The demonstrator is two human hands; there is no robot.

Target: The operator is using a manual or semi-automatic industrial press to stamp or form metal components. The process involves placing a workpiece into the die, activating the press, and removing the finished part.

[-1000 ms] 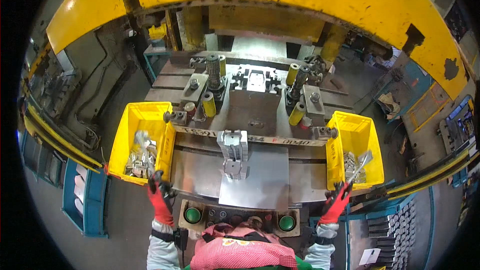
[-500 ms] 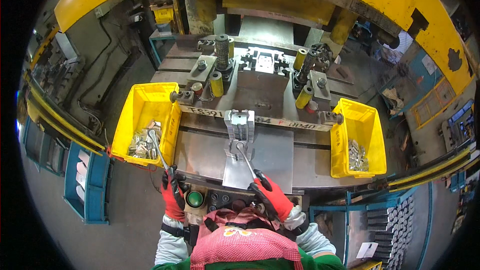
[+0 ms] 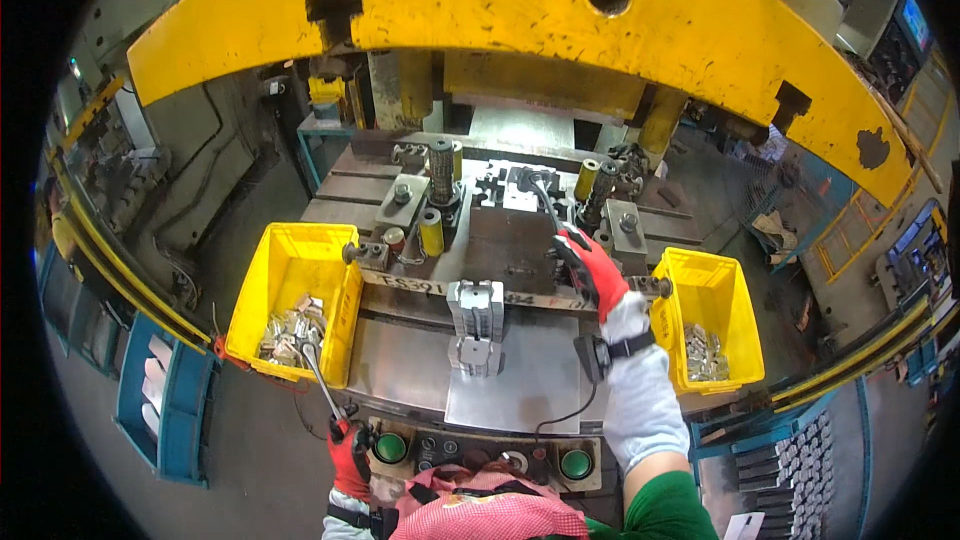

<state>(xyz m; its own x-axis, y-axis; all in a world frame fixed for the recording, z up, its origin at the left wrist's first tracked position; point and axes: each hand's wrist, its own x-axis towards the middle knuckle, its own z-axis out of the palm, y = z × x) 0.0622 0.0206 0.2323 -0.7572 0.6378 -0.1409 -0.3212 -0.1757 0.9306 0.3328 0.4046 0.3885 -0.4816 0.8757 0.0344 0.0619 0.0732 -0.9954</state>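
My right hand (image 3: 592, 268), in a red and black glove, reaches forward over the press die. It grips a metal rod with a round head (image 3: 548, 202), whose head rests over the brightly lit die insert (image 3: 518, 198). Whether a part clings to that head cannot be made out. Down at the left, my gloved left hand (image 3: 350, 452) is closed round a similar round-headed rod (image 3: 322, 380). That rod's head reaches the front edge of the left yellow bin (image 3: 345, 340). Between the hands, stacked grey metal parts (image 3: 476, 315) stand on a metal sheet (image 3: 530, 390).
Small metal pieces lie in the left bin and in the right yellow bin (image 3: 745, 340). Yellow and dark guide posts (image 3: 431, 232) flank the die. A big yellow press beam (image 3: 500, 0) hangs above. Green buttons (image 3: 390, 447) sit on the front panel.
My right hand has moved forward, taking its rod from the front stack to the die insert. The left rod's head has dropped to the bin's front edge. The view has tilted upward.
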